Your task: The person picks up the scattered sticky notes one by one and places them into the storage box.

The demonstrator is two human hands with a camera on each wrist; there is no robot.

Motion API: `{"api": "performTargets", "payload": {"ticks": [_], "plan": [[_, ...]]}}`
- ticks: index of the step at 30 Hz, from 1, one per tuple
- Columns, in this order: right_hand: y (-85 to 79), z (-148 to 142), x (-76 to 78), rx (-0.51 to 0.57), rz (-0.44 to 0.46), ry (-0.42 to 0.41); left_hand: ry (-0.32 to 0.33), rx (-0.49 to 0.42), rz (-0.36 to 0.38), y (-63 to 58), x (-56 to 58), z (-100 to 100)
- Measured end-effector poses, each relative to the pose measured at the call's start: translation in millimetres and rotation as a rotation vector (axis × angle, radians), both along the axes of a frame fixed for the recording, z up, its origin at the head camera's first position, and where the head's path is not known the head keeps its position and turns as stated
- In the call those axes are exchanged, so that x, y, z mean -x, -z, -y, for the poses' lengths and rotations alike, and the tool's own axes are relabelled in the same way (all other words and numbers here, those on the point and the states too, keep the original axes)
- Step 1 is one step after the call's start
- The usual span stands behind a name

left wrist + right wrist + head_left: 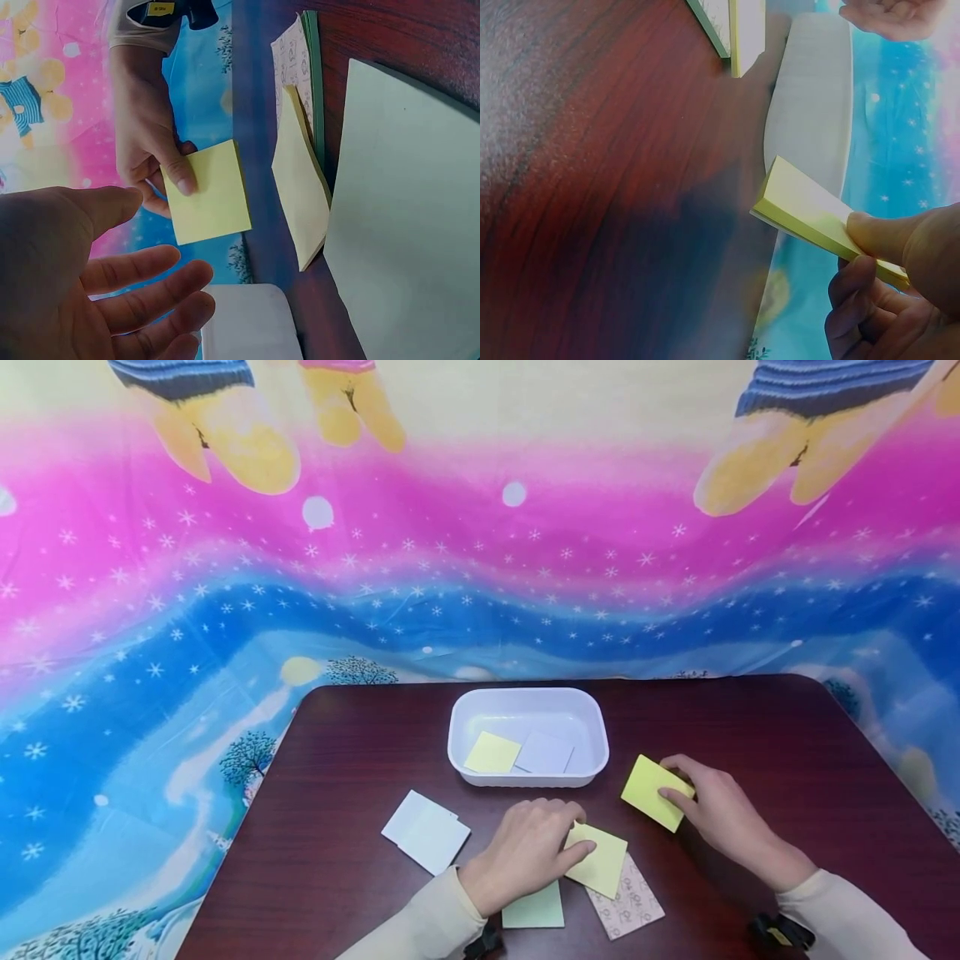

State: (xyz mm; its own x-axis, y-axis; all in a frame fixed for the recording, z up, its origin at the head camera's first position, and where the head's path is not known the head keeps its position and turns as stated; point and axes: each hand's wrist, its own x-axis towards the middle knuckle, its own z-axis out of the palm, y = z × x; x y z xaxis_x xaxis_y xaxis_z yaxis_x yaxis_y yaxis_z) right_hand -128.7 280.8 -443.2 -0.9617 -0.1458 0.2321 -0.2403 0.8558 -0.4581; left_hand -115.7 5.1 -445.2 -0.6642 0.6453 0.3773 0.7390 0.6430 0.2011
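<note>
Between thumb and fingers, my right hand [723, 814] pinches a bright yellow sticky note pad [647, 793], raised off the table right of the tray; the right wrist view shows the pad's thick edge [810, 232]. My left hand [528, 847] hovers with relaxed, parted fingers [161, 300], holding nothing. Below it lies a pale yellow sticky note pad [600, 864], overlapping a patterned pad [633, 914] with a green side. A pale green pad [534, 910] lies partly hidden beneath the left hand in the head view.
A white plastic tray [528, 781] stands at the back middle, holding a yellow pad [491, 753] and a whitish pad [546, 753]. Two overlapping white pads [426, 833] lie left of the left hand. Behind the dark wooden table [337, 760] hangs a printed cloth [480, 568].
</note>
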Motion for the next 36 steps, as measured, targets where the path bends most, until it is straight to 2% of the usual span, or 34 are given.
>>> {"api": "performTargets", "payload": {"ticks": [8, 17, 36], "plan": [[-6.3, 0.3, -1.9, 0.001, -0.001, -0.003, -0.003, -0.006, 0.019, -2.6, 1.3, 0.6], [-13.9, 0.6, -3.1, 0.002, 0.022, 0.004, -0.011, -0.010, 0.000, -4.9, 1.6, 2.1], [-19.9, 1.4, -4.8, 0.004, -0.033, 0.009, -0.023, 0.000, -0.006, -7.2, 2.7, 7.9]]}}
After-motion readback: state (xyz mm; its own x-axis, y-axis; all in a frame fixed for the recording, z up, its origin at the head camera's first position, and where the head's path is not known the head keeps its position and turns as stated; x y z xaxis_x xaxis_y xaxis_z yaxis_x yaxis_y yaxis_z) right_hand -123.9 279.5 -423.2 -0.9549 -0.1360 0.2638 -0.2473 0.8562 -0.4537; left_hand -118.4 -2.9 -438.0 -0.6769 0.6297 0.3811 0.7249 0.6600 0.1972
